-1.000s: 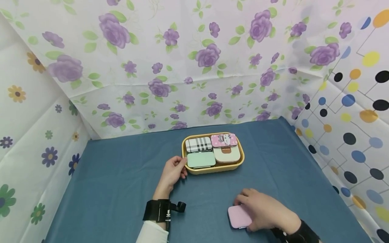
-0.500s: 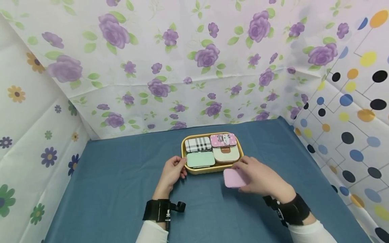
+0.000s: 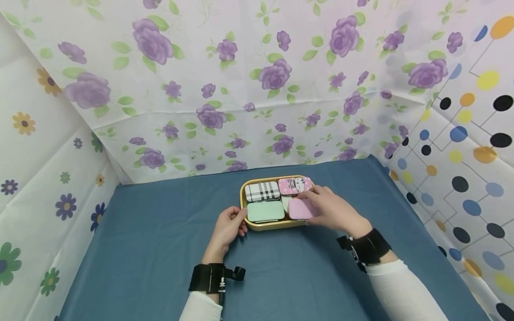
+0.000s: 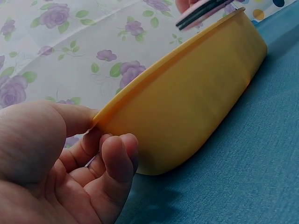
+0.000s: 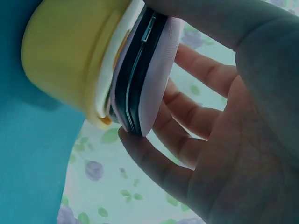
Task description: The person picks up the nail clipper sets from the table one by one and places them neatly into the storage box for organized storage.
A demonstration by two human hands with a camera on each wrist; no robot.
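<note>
My left hand [image 3: 225,228] pinches the left rim of a yellow plastic basket [image 3: 265,227]; in the left wrist view the thumb lies over the rim, fingers below. My right hand [image 3: 339,213] grips a small pink case [image 3: 300,209] by its edges, above the basket's front right part. In the right wrist view this case [image 5: 160,77] shows a black rim and a metal clasp. It covers most of a cream case [image 3: 285,203]. Also inside are a mint green case [image 3: 265,210], a plaid case [image 3: 262,191] and a pink cartoon case [image 3: 293,185].
A blue cloth [image 3: 160,249] covers the table under the basket. Behind it hangs a purple-flowered curtain [image 3: 241,89], with patterned sheets at both sides. Each wrist wears a black strap, such as the left strap [image 3: 206,278].
The right hand has lifted the pink case from the cloth at the front right and carried it forward, over the basket. The left hand has stayed on the rim.
</note>
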